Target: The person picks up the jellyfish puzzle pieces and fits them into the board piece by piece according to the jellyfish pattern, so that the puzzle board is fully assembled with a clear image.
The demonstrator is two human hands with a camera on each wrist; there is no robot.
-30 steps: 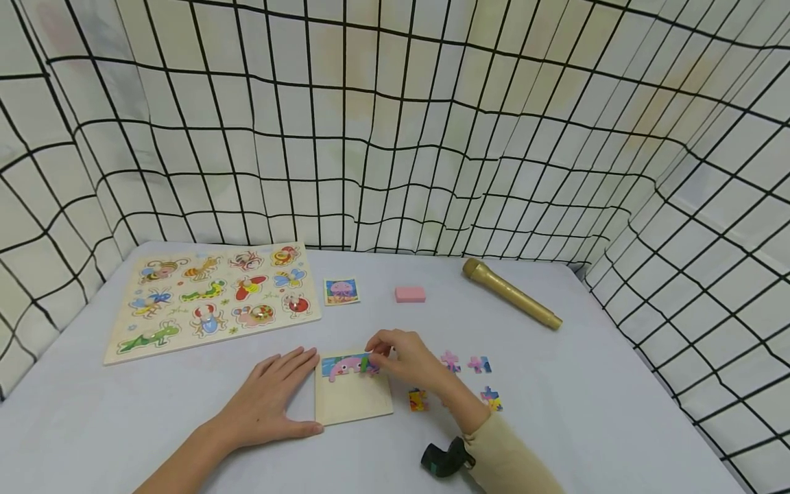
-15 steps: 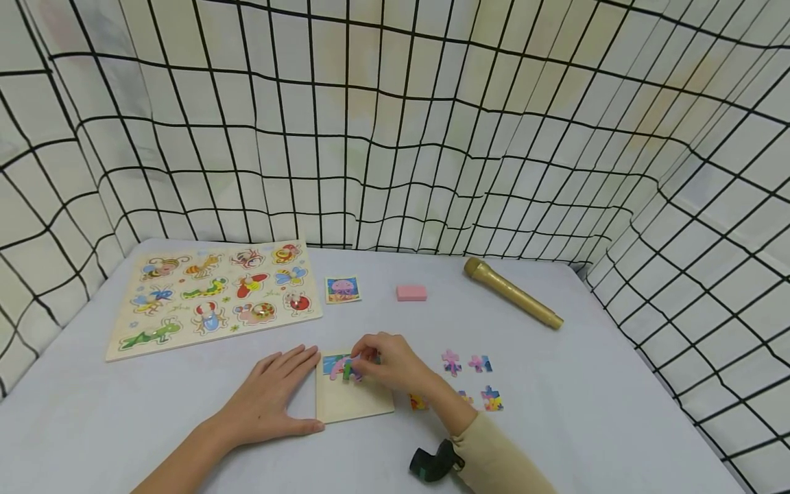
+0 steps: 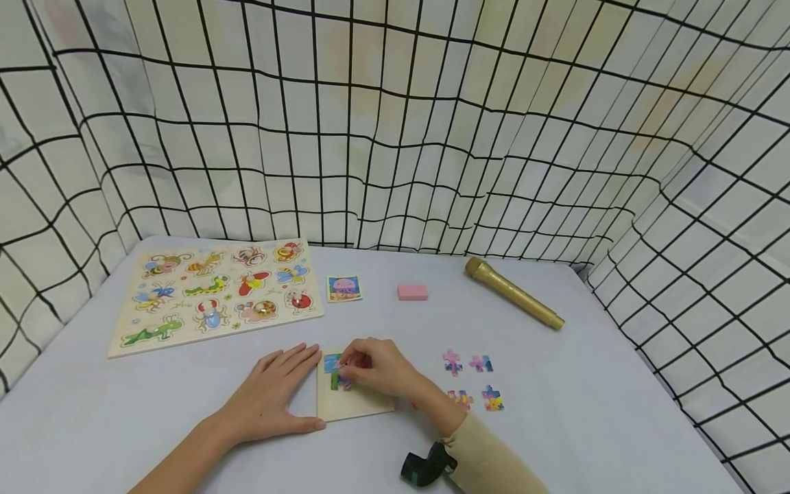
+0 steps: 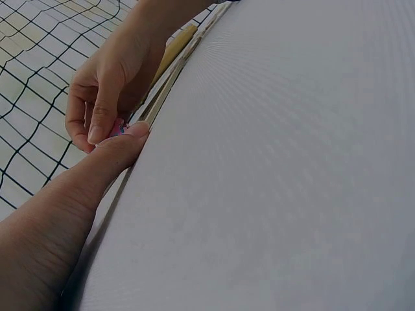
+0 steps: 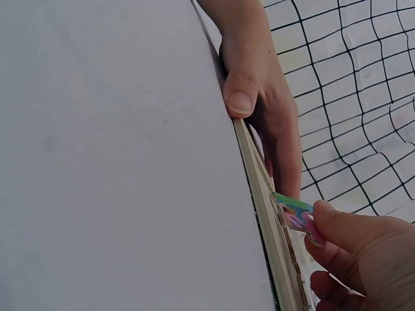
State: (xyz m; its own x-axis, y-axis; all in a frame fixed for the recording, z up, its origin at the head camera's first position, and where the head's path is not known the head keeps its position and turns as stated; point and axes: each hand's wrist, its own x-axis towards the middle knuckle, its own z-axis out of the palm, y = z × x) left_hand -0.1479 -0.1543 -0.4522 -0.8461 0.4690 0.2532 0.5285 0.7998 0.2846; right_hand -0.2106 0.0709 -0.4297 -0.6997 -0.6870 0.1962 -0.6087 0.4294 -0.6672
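Observation:
My left hand (image 3: 271,391) lies with outstretched fingers against the left side of a small wooden puzzle tray (image 3: 358,408). In the right wrist view its thumb rests at the tray's edge. Between thumb and fingertips my right hand (image 3: 379,370) pinches a jigsaw piece (image 5: 299,214), green, blue and pink, above the upper left part of the tray. Blue picture pieces (image 3: 331,362) sit in the tray's top left corner; the fingers hide those beside them. Right of the tray lie loose jigsaw pieces (image 3: 452,362), one mostly hidden by the right wrist.
A large insect puzzle board (image 3: 216,295) lies at the back left. Beside it are a small octopus picture card (image 3: 343,288), a pink block (image 3: 413,293) and a gold microphone (image 3: 515,293). Black netting (image 3: 395,144) over white cloth surrounds the table's back and sides.
My right hand has moved left across the tray with the jigsaw piece, from its top right to its upper left. The left hand stays in place.

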